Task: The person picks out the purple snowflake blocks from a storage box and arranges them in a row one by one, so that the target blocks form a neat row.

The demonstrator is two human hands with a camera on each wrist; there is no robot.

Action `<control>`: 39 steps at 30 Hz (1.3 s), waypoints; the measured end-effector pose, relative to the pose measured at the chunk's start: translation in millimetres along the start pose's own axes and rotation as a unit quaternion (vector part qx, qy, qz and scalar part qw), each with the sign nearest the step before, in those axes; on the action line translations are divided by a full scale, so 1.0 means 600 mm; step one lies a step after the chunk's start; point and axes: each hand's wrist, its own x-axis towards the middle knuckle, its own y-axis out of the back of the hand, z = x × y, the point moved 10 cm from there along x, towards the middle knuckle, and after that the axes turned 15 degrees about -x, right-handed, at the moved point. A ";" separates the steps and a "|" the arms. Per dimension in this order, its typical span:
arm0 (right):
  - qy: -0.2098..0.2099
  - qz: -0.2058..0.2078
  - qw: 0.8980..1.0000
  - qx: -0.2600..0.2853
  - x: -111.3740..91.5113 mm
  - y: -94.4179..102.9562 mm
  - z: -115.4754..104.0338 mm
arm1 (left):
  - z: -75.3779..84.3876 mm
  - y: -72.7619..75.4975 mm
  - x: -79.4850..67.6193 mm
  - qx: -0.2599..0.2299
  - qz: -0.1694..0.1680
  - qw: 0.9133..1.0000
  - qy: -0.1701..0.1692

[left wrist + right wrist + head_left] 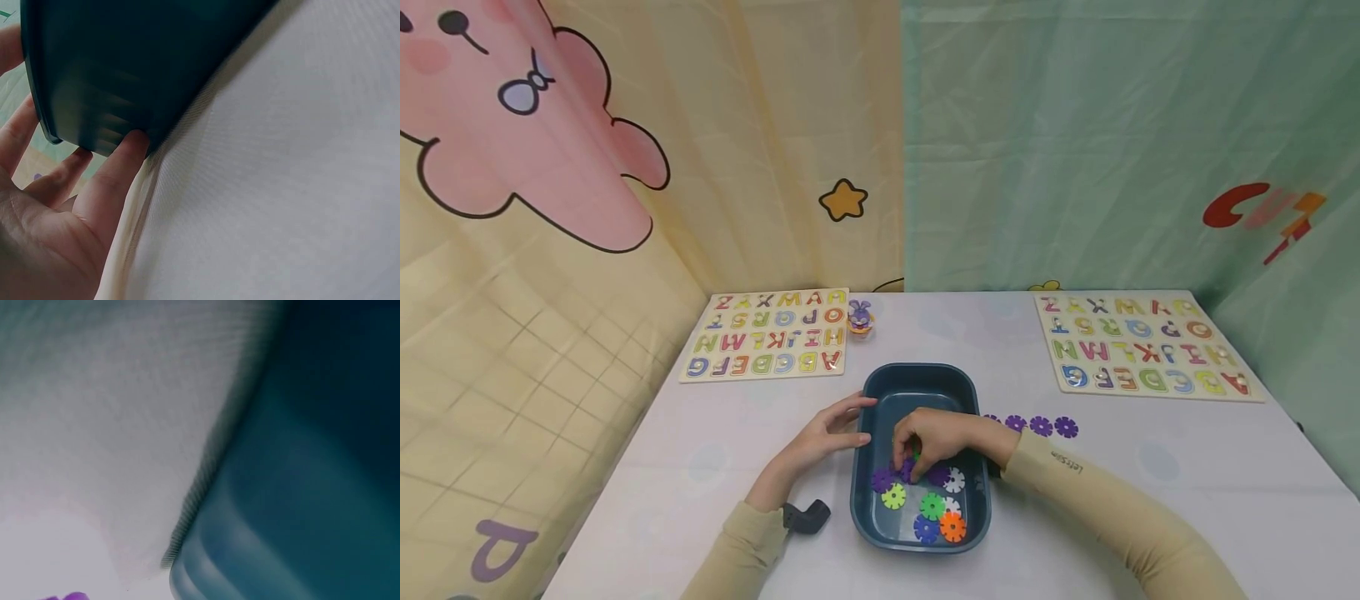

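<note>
A dark blue plastic bin (872, 533) stands on the table in front of me, with toothed plastic discs in its near half. My left hand (831, 429) touches the bin's left side, its fingers fairly straight; the left wrist view shows fingertips (134, 140) against the outer wall. Reaching over the right rim, my right hand (932, 437) pinches a purple toothed disc (907, 471) inside the bin. Around it lie another purple disc (882, 481), a yellow-green disc (893, 497), a green disc (932, 506), a blue disc (927, 529), an orange disc (952, 527) and a white disc (955, 480).
Several purple discs (1041, 426) lie in a row right of the bin, partly behind my right arm. Alphabet boards stand at back left (767, 337) and back right (1142, 346). A small purple rabbit figure (861, 319) is beside the left board. Printed curtains (1045, 150) hang behind the table.
</note>
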 end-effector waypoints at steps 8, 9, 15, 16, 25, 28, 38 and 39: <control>0.003 0.023 0.998 0.065 -0.005 0.013 0.004 | 0.001 0.000 0.001 -0.002 -0.005 1.000 -0.005; 0.006 0.028 0.997 0.076 -0.007 0.017 0.004 | 0.000 0.000 0.002 -0.002 -0.005 1.000 -0.004; 0.009 0.078 0.991 0.107 -0.036 0.051 0.004 | 0.001 0.001 0.000 0.004 -0.003 1.000 -0.004; 0.002 0.089 0.990 0.113 -0.044 0.057 0.006 | 0.001 0.002 0.000 0.004 -0.001 1.000 -0.005; -0.092 0.188 0.959 0.189 -0.139 0.099 0.047 | -0.001 0.005 -0.004 0.001 0.007 1.000 -0.004; -0.125 0.220 0.946 0.204 -0.173 0.106 0.066 | -0.001 0.005 -0.003 0.002 0.008 1.000 -0.005; -0.229 0.294 0.911 0.177 -0.296 0.110 0.127 | 0.005 -0.001 -0.002 -0.001 0.003 1.000 -0.008; -0.245 0.298 0.907 0.171 -0.309 0.109 0.132 | 0.005 -0.001 -0.002 0.000 0.003 1.000 -0.007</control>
